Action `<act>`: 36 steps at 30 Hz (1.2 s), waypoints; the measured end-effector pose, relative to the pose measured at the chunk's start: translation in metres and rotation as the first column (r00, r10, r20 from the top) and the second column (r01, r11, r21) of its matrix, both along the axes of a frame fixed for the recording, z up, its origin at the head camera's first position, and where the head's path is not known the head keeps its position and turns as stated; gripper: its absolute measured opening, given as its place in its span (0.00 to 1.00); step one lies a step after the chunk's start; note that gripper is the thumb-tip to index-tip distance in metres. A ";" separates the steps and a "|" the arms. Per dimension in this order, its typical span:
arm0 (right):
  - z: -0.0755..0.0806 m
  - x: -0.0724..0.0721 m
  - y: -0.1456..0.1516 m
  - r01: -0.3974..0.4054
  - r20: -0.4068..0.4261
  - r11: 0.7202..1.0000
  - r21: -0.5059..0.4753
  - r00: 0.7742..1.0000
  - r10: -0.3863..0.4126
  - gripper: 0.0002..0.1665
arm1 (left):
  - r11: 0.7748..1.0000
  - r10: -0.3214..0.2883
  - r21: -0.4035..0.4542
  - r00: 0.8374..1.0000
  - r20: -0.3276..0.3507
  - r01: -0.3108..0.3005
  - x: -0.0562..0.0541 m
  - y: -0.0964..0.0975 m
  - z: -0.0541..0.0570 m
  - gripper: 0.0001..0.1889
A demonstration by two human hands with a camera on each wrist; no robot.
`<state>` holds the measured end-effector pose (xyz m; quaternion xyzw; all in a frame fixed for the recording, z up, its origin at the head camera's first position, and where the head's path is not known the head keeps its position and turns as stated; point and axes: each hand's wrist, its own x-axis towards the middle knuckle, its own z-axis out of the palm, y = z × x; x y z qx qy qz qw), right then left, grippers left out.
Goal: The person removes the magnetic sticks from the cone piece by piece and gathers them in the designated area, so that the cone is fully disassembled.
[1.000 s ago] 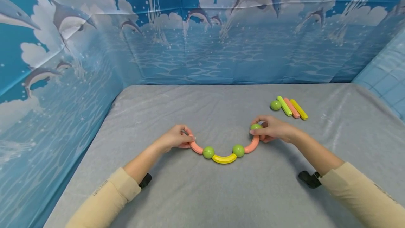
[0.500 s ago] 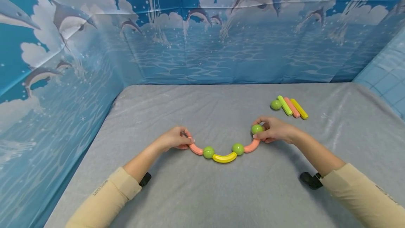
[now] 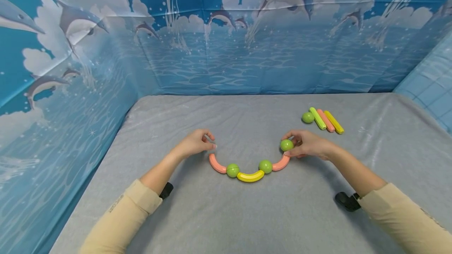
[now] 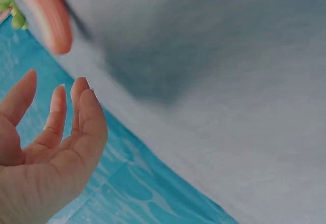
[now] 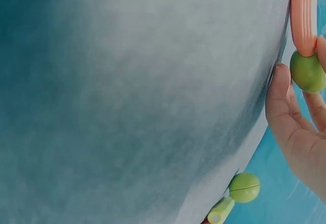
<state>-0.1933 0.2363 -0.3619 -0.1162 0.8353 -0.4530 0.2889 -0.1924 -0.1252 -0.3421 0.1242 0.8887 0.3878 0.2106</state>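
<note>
Head view: left hand (image 3: 195, 143) half-spread, right hand (image 3: 308, 144) around green ball (image 3: 287, 145).

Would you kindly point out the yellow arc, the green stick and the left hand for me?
Yellow arc (image 3: 250, 178): head view, middle of its curve.
Green stick (image 3: 317, 118): head view, midway along its length.
Left hand (image 4: 48, 164): left wrist view, on the palm.

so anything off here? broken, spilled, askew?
No damage or spills visible. One oddity: the arc is lopsided, with a green ball in the right hand at its right end but none at its left end, near the left hand. May just be unfinished. The sticks lie neatly side by side.
</note>
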 end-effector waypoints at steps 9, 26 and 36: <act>-0.001 -0.001 0.001 0.000 -0.022 1.000 -0.007 1.000 0.000 0.33 | 0.996 -0.081 0.052 0.996 0.039 0.079 -0.004 0.039 0.006 0.18; -0.004 -0.001 0.002 0.009 -0.005 0.999 -0.044 1.000 -0.009 0.33 | 0.939 -0.215 0.311 0.956 0.198 0.146 0.006 0.129 -0.014 0.21; -0.003 0.000 0.002 0.020 -0.027 0.998 -0.056 0.999 -0.021 0.32 | 0.950 -0.144 0.308 0.955 0.259 0.060 0.007 0.152 -0.028 0.23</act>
